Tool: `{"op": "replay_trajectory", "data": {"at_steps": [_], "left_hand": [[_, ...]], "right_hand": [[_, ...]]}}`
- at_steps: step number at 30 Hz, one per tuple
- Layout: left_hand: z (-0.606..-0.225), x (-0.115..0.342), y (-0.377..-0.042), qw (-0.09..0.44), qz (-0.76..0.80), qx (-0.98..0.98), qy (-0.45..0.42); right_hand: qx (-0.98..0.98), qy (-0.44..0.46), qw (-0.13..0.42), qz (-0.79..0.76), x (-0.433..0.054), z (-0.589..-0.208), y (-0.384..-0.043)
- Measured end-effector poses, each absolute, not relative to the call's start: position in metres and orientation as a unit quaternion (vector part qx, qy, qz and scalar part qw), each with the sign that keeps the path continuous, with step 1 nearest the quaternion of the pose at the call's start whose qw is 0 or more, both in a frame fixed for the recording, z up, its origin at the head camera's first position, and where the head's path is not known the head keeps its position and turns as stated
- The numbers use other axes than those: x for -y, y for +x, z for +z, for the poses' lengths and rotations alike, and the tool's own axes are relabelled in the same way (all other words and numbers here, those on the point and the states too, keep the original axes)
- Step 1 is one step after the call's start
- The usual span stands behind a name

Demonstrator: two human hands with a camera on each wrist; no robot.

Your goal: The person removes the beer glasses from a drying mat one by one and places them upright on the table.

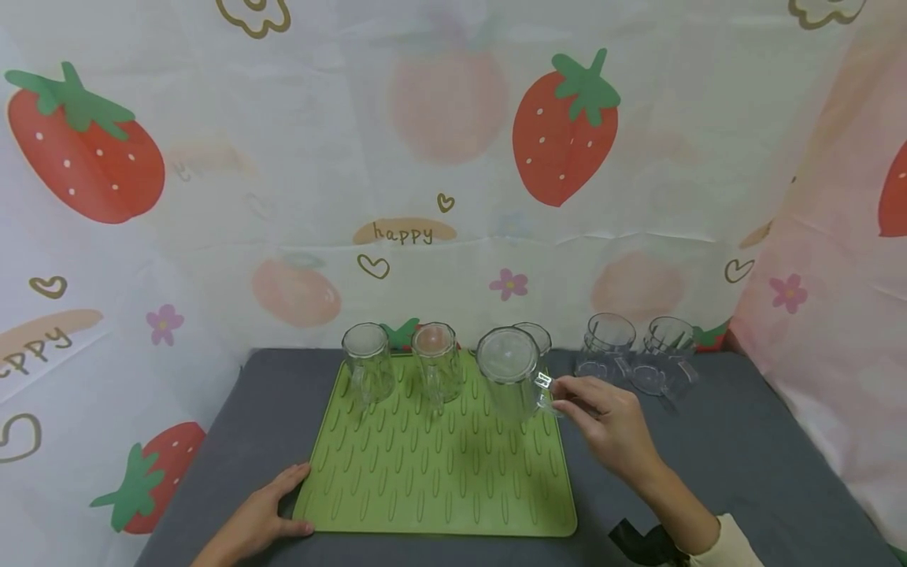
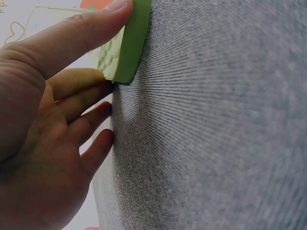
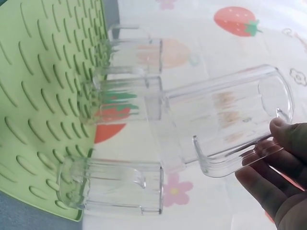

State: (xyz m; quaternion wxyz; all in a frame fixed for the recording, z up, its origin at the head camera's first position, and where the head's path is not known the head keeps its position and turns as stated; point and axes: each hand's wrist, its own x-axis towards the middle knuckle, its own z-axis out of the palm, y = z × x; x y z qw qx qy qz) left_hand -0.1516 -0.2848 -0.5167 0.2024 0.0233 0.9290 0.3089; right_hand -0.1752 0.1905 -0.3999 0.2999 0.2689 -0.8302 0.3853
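Mug (image 1: pixel 507 362) raised over the green mat (image 1: pixel 425 472) in your right hand (image 1: pixel 612 425)
You pinch its handle (image 1: pixel 544 383); your left hand (image 1: pixel 258 512), fingers loosely extended, touches the mat's near left corner. Three other mugs (image 1: pixel 368 374) stand on the mat.

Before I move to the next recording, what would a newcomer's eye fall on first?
Probably the green ridged mat on the gray tabletop, with the left hand at its near left corner. Then the clear glass mug that the right hand holds above the mat, and the large red strawberries on the backdrop behind.
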Motion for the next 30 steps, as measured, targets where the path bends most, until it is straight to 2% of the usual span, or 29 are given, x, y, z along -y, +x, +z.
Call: {"op": "replay_trajectory", "data": {"at_steps": [15, 22, 26, 30], "left_hand": [[-0.517, 0.285, -0.152, 0.209, 0.312, -0.927, 0.016], [-0.516, 0.284, -0.153, 0.202, 0.308, -0.929, 0.021], [-0.515, 0.284, -0.153, 0.174, 0.313, -0.933, 0.029], [-0.507, 0.284, -0.153, 0.112, 0.322, -0.94, 0.025]], "right_hand": [[0.813, 0.349, 0.397, 0.245, -0.192, -0.393, -0.178], [0.801, 0.381, 0.42, 0.194, -0.195, -0.389, -0.18], [0.791, 0.394, 0.433, 0.179, -0.194, -0.386, -0.18], [0.783, 0.404, 0.44, 0.172, -0.193, -0.383, -0.18]]}}
